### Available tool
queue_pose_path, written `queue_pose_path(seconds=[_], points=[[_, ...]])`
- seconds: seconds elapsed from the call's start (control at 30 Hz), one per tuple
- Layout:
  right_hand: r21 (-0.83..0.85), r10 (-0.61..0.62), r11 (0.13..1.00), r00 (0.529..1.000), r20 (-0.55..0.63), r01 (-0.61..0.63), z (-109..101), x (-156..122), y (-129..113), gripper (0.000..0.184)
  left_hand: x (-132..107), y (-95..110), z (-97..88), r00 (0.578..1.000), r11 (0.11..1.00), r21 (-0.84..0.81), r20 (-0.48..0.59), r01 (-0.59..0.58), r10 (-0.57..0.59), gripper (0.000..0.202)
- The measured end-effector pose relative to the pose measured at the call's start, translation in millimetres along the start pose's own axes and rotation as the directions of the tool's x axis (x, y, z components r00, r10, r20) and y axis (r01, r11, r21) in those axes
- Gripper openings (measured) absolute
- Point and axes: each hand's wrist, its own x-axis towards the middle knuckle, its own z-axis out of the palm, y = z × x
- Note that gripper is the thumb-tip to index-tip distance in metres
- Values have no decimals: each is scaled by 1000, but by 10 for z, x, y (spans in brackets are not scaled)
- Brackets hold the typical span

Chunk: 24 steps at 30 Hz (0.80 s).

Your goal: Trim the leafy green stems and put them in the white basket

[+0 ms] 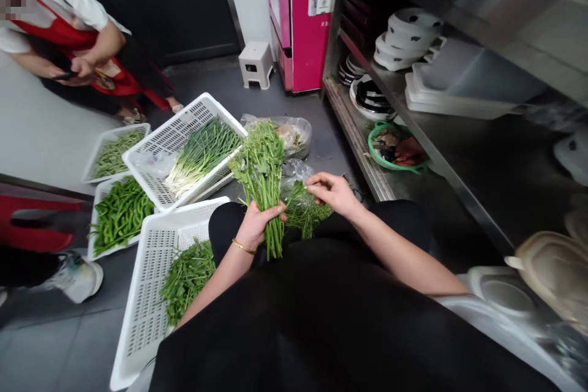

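My left hand [256, 224], with a gold bracelet at the wrist, is closed round a bunch of leafy green stalks [263, 179] held upright over my lap. My right hand [331, 192] is to its right, fingers pinched on a smaller tuft of the same greens [304, 213] that rests on my black-clad knees. Just left of my lap, a white slotted basket [151, 294] on the floor holds a pile of picked greens [187, 278].
More white baskets on the floor hold scallions [202, 152], green peppers [120, 213] and green beans [113, 152]. A plastic bag of scraps [288, 133] lies ahead. A person in a red apron [78, 43] crouches at top left. Steel shelves with dishes [404, 37] stand right. A white stool [256, 64] sits behind.
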Motion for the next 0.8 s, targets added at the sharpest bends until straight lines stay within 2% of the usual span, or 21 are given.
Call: queue_pose_path(seconds=[0.07,0.1,0.17,0.23,0.3,0.37,0.47,0.53,0.57,0.6,0.67,0.73,0.77,0.8], points=[[-121,-115,987,987,-114,101,-14,3,-84,26,8,-19,14,1000,999,34,-14,-13,13,23],[-200,-170,969,977,-127,143,11,25,-136,26,13,-28,34,1000,998,53,-18,-16,17,24],[-356,-233,914,969,-78,191,96,107,-228,25,18,-35,85,1000,997,74,-17,-18,19,27],[-453,-233,867,972,-1,208,175,209,-265,21,12,-23,127,1000,999,54,8,-1,0,29],[-437,-207,876,977,44,205,210,283,-232,19,-6,3,140,998,999,20,49,35,-36,28],[-329,-162,929,986,47,168,202,299,-148,20,-29,25,125,996,998,-5,70,58,-58,27],[-200,-94,975,995,38,100,167,230,-11,24,-48,22,88,998,998,-8,37,54,-54,24],[-281,-171,945,985,5,166,163,160,41,25,-43,-5,81,999,999,-8,7,41,-41,22],[-378,-260,895,966,-7,238,169,129,53,25,-36,-22,85,999,999,-11,1,36,-36,21],[-496,-359,810,933,3,314,179,104,58,25,-27,-39,93,1000,999,-16,2,31,-30,21],[-715,-503,566,859,96,411,204,82,55,27,-9,-68,117,999,999,-22,26,24,-23,21],[-826,-529,355,823,207,437,222,101,46,29,6,-81,147,998,1000,-15,59,19,-18,20],[-848,-519,305,822,234,434,225,123,40,30,10,-80,162,998,1000,-12,66,20,-19,20],[-852,-508,306,830,231,425,223,148,30,29,12,-76,175,998,1000,-11,66,22,-21,20]])
